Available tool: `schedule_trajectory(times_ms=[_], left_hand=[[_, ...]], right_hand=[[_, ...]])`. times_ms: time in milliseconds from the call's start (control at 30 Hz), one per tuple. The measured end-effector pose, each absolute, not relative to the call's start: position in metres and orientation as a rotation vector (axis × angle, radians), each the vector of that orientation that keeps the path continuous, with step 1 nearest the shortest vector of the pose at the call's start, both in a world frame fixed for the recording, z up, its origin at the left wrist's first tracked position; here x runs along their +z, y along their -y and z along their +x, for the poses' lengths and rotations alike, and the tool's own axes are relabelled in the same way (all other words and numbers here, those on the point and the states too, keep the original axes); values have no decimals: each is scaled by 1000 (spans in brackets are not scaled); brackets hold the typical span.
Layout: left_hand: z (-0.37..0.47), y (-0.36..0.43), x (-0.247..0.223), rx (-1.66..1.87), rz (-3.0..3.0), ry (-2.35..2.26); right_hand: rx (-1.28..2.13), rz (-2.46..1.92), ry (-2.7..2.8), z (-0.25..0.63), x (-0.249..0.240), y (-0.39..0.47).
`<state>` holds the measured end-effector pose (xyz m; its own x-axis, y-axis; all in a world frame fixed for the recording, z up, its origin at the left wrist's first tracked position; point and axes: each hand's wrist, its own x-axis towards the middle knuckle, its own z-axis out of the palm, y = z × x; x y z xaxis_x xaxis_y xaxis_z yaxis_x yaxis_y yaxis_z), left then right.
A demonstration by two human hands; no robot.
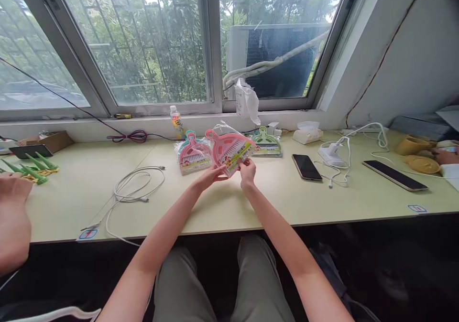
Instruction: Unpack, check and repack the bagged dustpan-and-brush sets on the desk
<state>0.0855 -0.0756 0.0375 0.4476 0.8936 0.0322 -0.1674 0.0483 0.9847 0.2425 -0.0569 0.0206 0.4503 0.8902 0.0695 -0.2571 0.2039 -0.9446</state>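
Note:
A pink dustpan-and-brush set (229,149) in clear plastic wrap is held tilted above the table, its label facing me. My left hand (211,177) grips its lower left edge with fingers closed. At its lower right corner my right hand (247,171) pinches the packaging. Behind and to the left lies a second wrapped pink set (194,157), with a teal one (190,134) partly hidden beneath it. A green wrapped set (266,143) rests to the right, near the window wall.
On the table (143,221) are a coiled white cable (124,195), a phone (307,167), a power strip (332,154), a tissue pack (307,133) and a dark tablet-like device (394,175). A bottle (177,122) stands behind. Another person's arm (14,221) is at far left.

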Motion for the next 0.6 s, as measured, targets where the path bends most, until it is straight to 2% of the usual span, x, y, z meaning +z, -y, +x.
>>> schedule_trajectory(times_ms=[333, 467, 600], left_hand=[[89, 59, 26, 1291, 1099, -586], [88, 61, 21, 1100, 1201, -731], [91, 67, 19, 864, 1303, -685]], right_hand=[[1103, -982, 659, 240, 22, 55], [1066, -971, 647, 240, 24, 55], [1031, -1004, 629, 246, 26, 56]])
